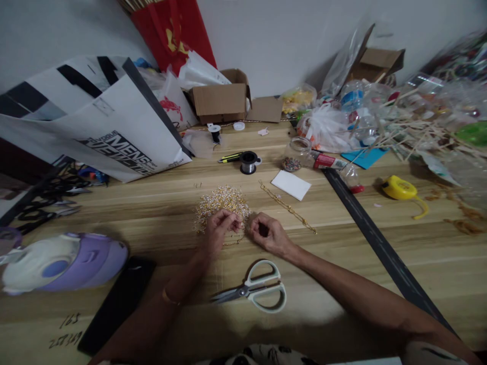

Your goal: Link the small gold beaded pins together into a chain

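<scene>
A pile of small gold and clear beads or jewellery bits (pixel 222 197) lies on the wooden table in front of me. My left hand (pixel 224 225) is at the pile's near edge, fingers pinched together; what they hold is too small to name. Just to its right, my right hand (pixel 268 233) rests with its fingertips curled into a pinch, the contents hidden. A short gold chain (pixel 235 242) lies under and beside the left hand. Right of the pile stretches a longer gold chain (pixel 289 207). Scissors with pale handles (pixel 253 289) lie nearer to me, blades pointing left.
Beyond the pile are a wire spool (pixel 248 163), a white card (pixel 291 185) and a jar of beads (pixel 297 154). A yellow tape measure (pixel 399 187) lies right. Leftward are a black phone-like slab (pixel 117 304), a purple-white object (pixel 68 263), pliers (pixel 49 213) and a paper bag (pixel 117 134).
</scene>
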